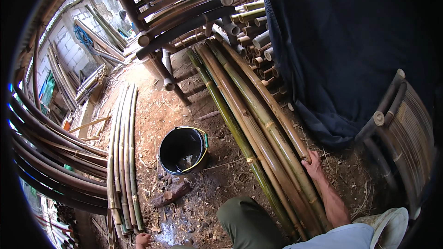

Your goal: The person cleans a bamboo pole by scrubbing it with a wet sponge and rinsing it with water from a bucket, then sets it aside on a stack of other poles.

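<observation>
My right hand [314,165] is wrapped over the outer edge of the rightmost bamboo pole [281,120]. That pole lies alongside several other long bamboo poles [244,120], green and tan with a wet shine, running from beside my knee toward the far bamboo frame. At the lower edge, only part of my left hand [143,240] shows, its fingers curled closed; what they hold, if anything, is hidden. Just beyond it are the near ends of a row of thinner bamboo poles [123,157] on the left.
A black bucket [181,151] with a yellowish handle stands between the two rows. A short log [170,194] lies nearby. Dark curved poles [60,166] reach in from the left. A bamboo chair [401,124], dark cloth [350,55] and white bucket [390,228] are on the right.
</observation>
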The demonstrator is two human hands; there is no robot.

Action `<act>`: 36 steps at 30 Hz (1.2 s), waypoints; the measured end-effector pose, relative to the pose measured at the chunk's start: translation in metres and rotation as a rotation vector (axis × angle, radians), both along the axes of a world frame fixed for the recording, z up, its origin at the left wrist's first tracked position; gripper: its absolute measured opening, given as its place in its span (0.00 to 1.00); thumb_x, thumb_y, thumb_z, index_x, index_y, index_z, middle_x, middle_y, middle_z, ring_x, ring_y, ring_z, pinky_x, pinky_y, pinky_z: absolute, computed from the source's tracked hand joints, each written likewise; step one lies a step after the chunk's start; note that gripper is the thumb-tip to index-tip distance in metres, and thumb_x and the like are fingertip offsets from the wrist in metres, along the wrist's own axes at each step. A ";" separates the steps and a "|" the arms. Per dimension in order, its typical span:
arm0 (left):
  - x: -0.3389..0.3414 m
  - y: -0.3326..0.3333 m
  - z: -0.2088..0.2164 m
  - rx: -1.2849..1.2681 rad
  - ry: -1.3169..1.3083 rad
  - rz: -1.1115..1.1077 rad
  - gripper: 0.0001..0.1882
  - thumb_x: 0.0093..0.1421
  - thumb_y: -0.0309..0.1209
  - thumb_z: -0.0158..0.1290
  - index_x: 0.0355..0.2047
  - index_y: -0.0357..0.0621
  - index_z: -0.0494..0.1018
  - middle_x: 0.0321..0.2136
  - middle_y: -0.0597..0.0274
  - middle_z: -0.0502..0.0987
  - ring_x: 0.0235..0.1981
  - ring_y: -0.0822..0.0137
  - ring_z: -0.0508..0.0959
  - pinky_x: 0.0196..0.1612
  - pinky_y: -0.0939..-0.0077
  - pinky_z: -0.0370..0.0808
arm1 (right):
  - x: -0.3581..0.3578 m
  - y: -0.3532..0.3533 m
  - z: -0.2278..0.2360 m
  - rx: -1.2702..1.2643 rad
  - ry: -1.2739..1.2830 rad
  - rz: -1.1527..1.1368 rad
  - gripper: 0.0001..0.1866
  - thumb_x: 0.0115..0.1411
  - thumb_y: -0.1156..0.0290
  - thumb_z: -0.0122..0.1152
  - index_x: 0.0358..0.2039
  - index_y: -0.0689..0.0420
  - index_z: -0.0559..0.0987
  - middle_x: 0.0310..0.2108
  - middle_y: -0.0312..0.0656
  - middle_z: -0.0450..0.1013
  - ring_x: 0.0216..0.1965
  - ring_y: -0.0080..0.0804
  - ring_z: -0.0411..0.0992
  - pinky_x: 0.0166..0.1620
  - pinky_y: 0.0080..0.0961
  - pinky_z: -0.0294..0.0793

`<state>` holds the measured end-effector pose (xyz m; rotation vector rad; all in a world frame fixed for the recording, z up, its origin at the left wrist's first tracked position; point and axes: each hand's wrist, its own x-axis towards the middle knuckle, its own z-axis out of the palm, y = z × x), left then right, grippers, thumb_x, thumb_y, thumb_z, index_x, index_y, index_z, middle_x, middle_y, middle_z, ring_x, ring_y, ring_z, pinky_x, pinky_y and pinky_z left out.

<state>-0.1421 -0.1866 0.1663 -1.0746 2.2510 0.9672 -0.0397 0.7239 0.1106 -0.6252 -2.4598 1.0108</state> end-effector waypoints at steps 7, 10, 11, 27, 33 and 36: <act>-0.045 0.047 0.021 0.088 0.260 -0.200 0.13 0.59 0.31 0.61 0.38 0.32 0.77 0.26 0.58 0.81 0.23 0.67 0.80 0.25 0.72 0.78 | 0.001 -0.033 0.019 0.366 -0.168 -0.192 0.40 0.57 0.62 0.66 0.65 0.66 0.62 0.59 0.53 0.62 0.59 0.53 0.61 0.60 0.47 0.64; -0.044 0.038 0.024 0.047 0.258 -0.261 0.11 0.60 0.32 0.60 0.38 0.35 0.76 0.26 0.60 0.80 0.23 0.67 0.81 0.23 0.72 0.78 | 0.007 -0.080 0.037 0.330 -0.226 -0.087 0.42 0.58 0.61 0.66 0.67 0.65 0.59 0.62 0.52 0.60 0.61 0.53 0.60 0.61 0.48 0.64; -0.044 0.042 0.022 0.003 0.242 -0.287 0.10 0.61 0.32 0.59 0.37 0.37 0.76 0.25 0.61 0.80 0.23 0.66 0.81 0.22 0.72 0.77 | 0.007 -0.095 0.039 0.317 -0.293 -0.073 0.42 0.58 0.61 0.66 0.67 0.64 0.59 0.62 0.52 0.60 0.60 0.52 0.60 0.61 0.48 0.64; -0.037 0.091 -0.007 0.043 0.122 -0.270 0.15 0.57 0.32 0.63 0.39 0.32 0.78 0.29 0.58 0.82 0.24 0.68 0.81 0.28 0.72 0.79 | 0.028 -0.048 0.063 -0.435 -0.021 0.148 0.40 0.63 0.57 0.63 0.67 0.67 0.61 0.64 0.61 0.64 0.65 0.55 0.64 0.66 0.41 0.64; -0.019 0.070 -0.030 0.023 0.002 -0.226 0.10 0.59 0.34 0.61 0.35 0.42 0.77 0.25 0.62 0.81 0.23 0.66 0.81 0.23 0.70 0.76 | 0.041 -0.078 0.109 -0.199 -0.140 0.184 0.43 0.58 0.60 0.68 0.67 0.68 0.60 0.65 0.62 0.62 0.67 0.52 0.61 0.67 0.37 0.62; -0.020 0.086 -0.041 0.080 -0.074 -0.197 0.11 0.58 0.34 0.62 0.35 0.41 0.77 0.26 0.61 0.81 0.23 0.66 0.81 0.23 0.69 0.75 | 0.044 -0.090 0.108 -0.201 -0.154 0.178 0.43 0.58 0.63 0.68 0.69 0.65 0.59 0.65 0.61 0.63 0.67 0.53 0.62 0.67 0.37 0.64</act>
